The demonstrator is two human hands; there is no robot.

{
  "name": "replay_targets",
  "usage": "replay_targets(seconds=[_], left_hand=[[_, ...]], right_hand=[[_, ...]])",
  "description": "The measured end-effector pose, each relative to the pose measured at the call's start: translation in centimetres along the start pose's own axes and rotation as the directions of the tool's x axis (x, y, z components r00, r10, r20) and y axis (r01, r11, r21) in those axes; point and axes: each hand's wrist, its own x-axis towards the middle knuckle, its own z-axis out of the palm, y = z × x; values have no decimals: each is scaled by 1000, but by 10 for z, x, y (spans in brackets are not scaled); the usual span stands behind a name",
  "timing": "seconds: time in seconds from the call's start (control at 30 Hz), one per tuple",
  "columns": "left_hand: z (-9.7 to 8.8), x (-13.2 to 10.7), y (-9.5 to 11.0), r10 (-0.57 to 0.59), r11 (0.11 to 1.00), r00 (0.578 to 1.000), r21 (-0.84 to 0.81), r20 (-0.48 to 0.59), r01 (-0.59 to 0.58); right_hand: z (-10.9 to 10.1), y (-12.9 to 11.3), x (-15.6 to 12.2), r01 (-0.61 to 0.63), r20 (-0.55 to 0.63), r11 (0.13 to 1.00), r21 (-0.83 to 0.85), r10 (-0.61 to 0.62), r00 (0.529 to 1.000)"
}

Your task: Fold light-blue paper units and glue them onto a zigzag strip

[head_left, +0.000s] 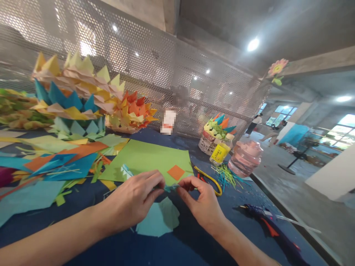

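Between my two hands is a small piece of light-blue folded paper (171,188), held just above the near edge of a green paper sheet (149,155). My left hand (138,195) pinches its left end with thumb and fingers. On the other end, the fingertips of my right hand (201,197) close in a pinch. Below them a fanned stack of light-blue paper pieces (158,221) lies on the dark blue table. An orange paper square (176,172) rests on the green sheet. Beside my left hand sits a small light-blue and white folded strip (126,171).
Yellow-handled scissors (212,179) lie right of the green sheet. A glue gun (271,221) is at the near right. Behind stand a pink bottle (245,159), a yellow-labelled bottle (221,152) and folded-paper baskets (77,103). Paper scraps (58,160) cover the left side.
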Motion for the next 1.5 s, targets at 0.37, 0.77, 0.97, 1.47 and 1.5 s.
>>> replay_targets(seconds=[0.37, 0.77, 0.97, 1.47, 1.5], left_hand=[[2, 0, -2, 32, 999, 999, -13, -24, -33], [1, 0, 0, 17, 1000, 1000, 2, 19, -17], [2, -1, -1, 26, 1000, 1000, 3, 2, -26], [2, -1, 0, 9, 1000, 1000, -10, 26, -9], [3, -2, 0, 9, 1000, 1000, -13, 27, -9]], right_hand=[[3, 1, -2, 15, 24, 1000, 6, -16, 1000], [5, 6, -4, 87, 5, 996, -10, -87, 996], [3, 6, -6, 188, 45, 981, -50, -185, 982], [4, 5, -4, 199, 64, 972, -123, -193, 979], [4, 5, -4, 203, 71, 971, -125, -195, 978]])
